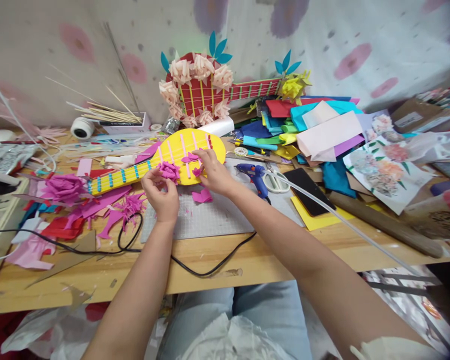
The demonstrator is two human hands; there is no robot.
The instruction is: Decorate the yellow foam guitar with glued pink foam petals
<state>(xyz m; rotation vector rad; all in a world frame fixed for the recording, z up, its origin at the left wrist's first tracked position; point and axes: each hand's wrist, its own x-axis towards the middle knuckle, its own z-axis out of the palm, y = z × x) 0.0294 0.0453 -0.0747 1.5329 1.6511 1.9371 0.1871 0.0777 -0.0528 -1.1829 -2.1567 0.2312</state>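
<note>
My left hand (161,195) is closed in a pinch at the lower edge of a crinkled magenta paper flower (169,171). Over the body of a yellow cardboard guitar (217,145), my right hand (214,172) has its fingers bent round a small magenta paper petal (197,171). More loose magenta petals (189,158) lie on the guitar by the right fingertips. Pink strips run across the guitar body, and blue bands cross its neck (116,179). At the guitar's head sits a larger magenta paper rose (64,189).
A blue glue gun (253,175) and white-handled scissors (276,181) lie right of my right hand on a grey cutting mat (225,217). Its black cable (210,274) loops along the table front. Behind stands a red flowered guitar (200,92); coloured paper (326,125) is piled right.
</note>
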